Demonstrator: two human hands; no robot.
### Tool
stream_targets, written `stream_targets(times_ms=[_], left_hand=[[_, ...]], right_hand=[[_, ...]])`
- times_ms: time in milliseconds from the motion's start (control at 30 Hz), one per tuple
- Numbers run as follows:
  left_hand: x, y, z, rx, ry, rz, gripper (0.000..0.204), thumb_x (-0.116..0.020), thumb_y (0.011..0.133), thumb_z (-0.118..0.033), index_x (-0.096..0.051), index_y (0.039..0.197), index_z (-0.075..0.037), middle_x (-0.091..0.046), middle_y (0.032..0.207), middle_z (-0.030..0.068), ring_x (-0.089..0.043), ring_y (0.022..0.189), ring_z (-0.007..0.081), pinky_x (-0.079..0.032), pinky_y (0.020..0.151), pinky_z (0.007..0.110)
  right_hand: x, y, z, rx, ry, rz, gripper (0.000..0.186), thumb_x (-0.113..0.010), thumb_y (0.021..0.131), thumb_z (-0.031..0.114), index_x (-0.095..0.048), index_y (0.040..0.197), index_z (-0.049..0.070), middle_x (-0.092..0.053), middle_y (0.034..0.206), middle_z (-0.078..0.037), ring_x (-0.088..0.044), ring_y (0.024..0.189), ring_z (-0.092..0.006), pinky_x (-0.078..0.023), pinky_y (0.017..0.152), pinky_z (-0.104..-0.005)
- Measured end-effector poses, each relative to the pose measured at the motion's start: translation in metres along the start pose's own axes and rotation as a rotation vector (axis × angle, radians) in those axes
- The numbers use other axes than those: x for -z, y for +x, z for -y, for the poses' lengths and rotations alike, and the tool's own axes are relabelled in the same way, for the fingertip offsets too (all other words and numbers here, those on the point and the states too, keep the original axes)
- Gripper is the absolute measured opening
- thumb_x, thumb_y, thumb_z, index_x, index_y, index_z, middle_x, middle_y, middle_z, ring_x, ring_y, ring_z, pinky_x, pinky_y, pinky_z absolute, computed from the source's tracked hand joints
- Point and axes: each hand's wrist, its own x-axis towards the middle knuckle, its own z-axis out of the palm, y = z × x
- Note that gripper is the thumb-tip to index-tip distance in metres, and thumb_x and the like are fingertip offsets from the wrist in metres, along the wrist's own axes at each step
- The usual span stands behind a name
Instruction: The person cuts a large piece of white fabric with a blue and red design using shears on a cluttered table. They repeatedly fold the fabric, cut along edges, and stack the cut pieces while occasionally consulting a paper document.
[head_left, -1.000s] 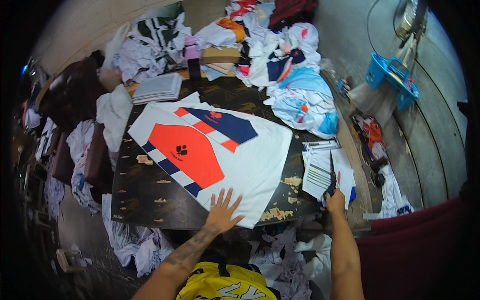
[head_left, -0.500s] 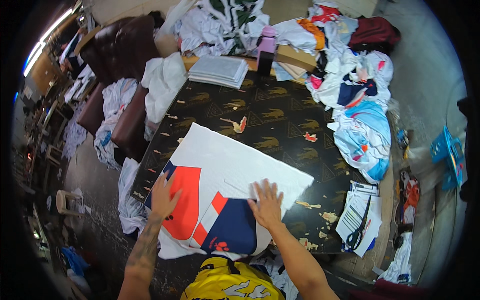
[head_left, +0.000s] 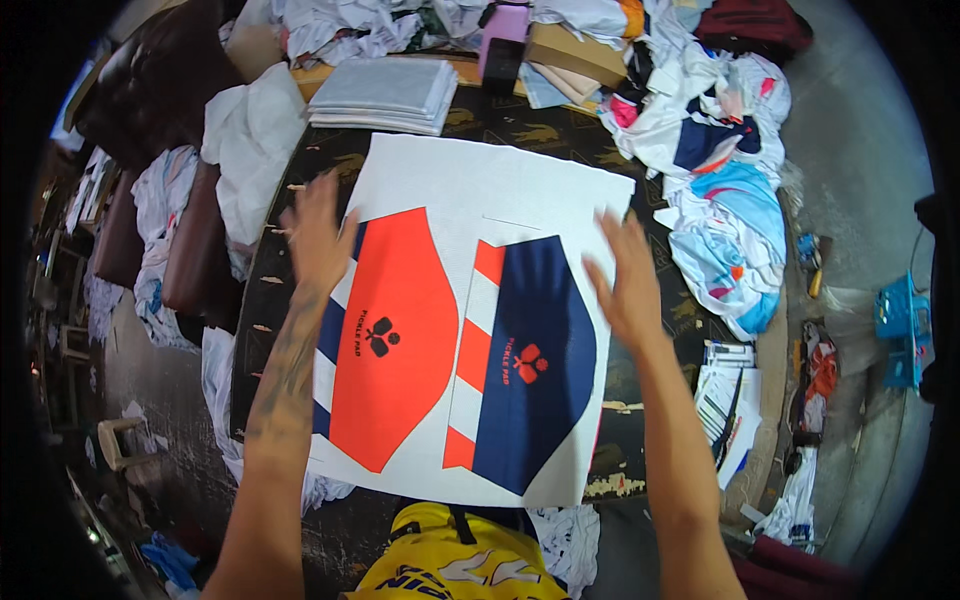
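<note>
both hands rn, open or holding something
Left hand: open, holding nothing visible, by the left edge of the white fabric; contact unclear.
Right hand: open, holding nothing visible, by the fabric's right edge; contact unclear.

- white rectangular fabric sheet (head_left: 460, 180), bright
- bare left hand (head_left: 318, 240), toward ten o'clock, and bare right hand (head_left: 628, 275), toward three, motion-blurred
- dim toward nine o'clock
- black fisheye vignette round the rim
</note>
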Motion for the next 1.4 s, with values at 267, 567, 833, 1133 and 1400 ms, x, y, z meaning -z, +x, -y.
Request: stream_targets(times_ms=[267, 567, 833, 1133, 1400], left_hand=[[0.151, -0.395, 0.022, 1.669, -1.210, -0.513, 0.107, -0.047, 0.099, -0.080, -0.024, 0.169, -0.003, -0.037, 0.168, 0.0295, -0.041, 0.154, 0.0395, -0.031, 0.124, 0.068], [0.127, -0.503, -0.050, 1.669, -1.764, 0.016, 0.060, -0.061, 0.108, -0.047, -0.052, 0.154, -0.010, -0.056, 0.157, 0.0093, -0.049, 0.148, 0.0307, -0.038, 0.124, 0.052], [0.357, -0.409, -0.097, 1.154, -1.085, -0.091, 0.072, -0.064, 0.100, -0.004, -0.036, 0.164, -0.020, -0.065, 0.095, 0.0026, -0.051, 0.059, 0.0062, -0.040, 0.048, 0.023], [0.181, -0.074, -0.001, 0.656, -0.960, 0.567, 0.019, -0.066, 0.100, -0.016, -0.069, 0.110, -0.001, -0.076, 0.093, 0.0056, -0.075, 0.084, 0.0136, -0.058, 0.068, 0.026], [-0.018, 0.025, 0.015, 0.575, -0.340, 0.474, 0.030, -0.086, 0.087, -0.033, -0.085, 0.103, -0.008, -0.081, 0.095, 0.0153, -0.079, 0.090, 0.0312, -0.059, 0.087, 0.042]], right_hand=[[0.063, -0.408, 0.131, -1.061, 0.556, 0.773, 0.027, -0.082, 0.094, 0.028, -0.075, 0.088, 0.002, -0.073, 0.078, -0.008, -0.066, 0.070, -0.0146, -0.054, 0.067, -0.0390], [-0.003, -0.500, 0.067, -1.214, 0.851, 0.614, 0.026, -0.080, 0.099, 0.025, -0.081, 0.112, 0.002, -0.075, 0.103, -0.002, -0.053, 0.084, -0.0096, -0.040, 0.069, -0.0281], [0.194, -0.401, 0.162, -0.946, 1.110, -0.159, 0.033, -0.071, 0.102, 0.009, -0.066, 0.134, 0.001, -0.072, 0.120, -0.004, -0.066, 0.104, -0.0115, -0.054, 0.092, -0.0297], [0.210, -0.128, 0.039, -0.574, 0.686, 0.325, 0.021, -0.080, 0.096, 0.013, -0.075, 0.107, -0.004, -0.073, 0.102, -0.006, -0.063, 0.090, -0.0095, -0.051, 0.076, -0.0274], [0.045, -0.038, -0.052, -0.694, 0.480, 0.078, 0.032, -0.074, 0.102, 0.026, -0.067, 0.093, -0.004, -0.057, 0.079, -0.008, -0.053, 0.072, -0.0208, -0.043, 0.069, -0.0365]])
